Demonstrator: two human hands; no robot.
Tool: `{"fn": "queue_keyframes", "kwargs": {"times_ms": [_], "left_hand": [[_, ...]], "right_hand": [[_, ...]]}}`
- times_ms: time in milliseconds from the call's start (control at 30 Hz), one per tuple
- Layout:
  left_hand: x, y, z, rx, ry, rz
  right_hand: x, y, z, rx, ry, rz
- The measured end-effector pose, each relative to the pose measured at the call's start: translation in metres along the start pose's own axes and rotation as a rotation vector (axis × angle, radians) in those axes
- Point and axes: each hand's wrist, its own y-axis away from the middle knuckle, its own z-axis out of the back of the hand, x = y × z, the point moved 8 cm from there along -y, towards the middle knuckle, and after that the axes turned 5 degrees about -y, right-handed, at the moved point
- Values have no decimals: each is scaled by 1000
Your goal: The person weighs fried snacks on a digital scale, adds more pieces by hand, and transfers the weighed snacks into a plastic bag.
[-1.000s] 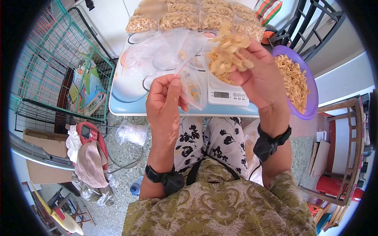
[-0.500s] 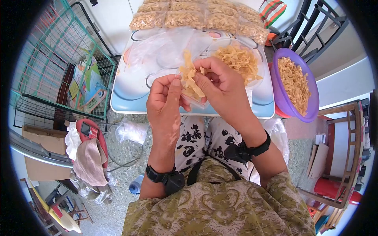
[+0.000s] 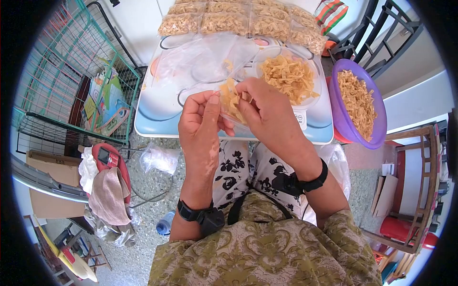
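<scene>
My left hand point(image 3: 202, 112) is closed, thumb against fingers, on the edge of a small clear plastic bag point(image 3: 240, 127). Pale yellow dried strips point(image 3: 229, 93) stand in the bag's mouth between my hands. My right hand point(image 3: 260, 102) pinches some of these strips at the opening; its fingertips are partly hidden. Just beyond it, a round clear dish point(image 3: 316, 97) on a white scale point(image 3: 301, 118) holds a heap of similar strips point(image 3: 288, 76). Flat clear plastic bags point(image 3: 200, 59) lie on the table point(image 3: 160, 117), with a loose strip point(image 3: 229, 64) on them.
Filled bags of strips point(image 3: 224, 22) are stacked along the table's far edge. On the right stands a purple basin point(image 3: 380, 102) of browner strips. A wire cage point(image 3: 71, 71) stands left, near a red stool point(image 3: 125, 183) with a phone point(image 3: 108, 157) and cloth point(image 3: 110, 193).
The strips between my hands sit lower, and the tall upright one no longer sticks up. My right hand has shifted slightly down. A loose strip now shows on the flat bags.
</scene>
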Motion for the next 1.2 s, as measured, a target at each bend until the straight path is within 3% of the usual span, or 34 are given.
{"fn": "queue_keyframes", "kwargs": {"times_ms": [333,633,733,800,933,1200], "left_hand": [[1,1,2,-34,-80,18],[-4,3,4,-86,-189,21],[-7,9,-18,42,-137,5],[-2,9,-15,56,-187,12],[-2,6,-9,43,-202,54],[-8,-1,14,-83,-191,-1]], "right_hand": [[1,7,-4,188,32,14],[8,7,-8,270,-24,192],[2,7,-22,401,139,102],[-12,10,-32,513,295,-76],[-9,6,-29,487,332,-121],[10,7,-6,277,81,33]]}}
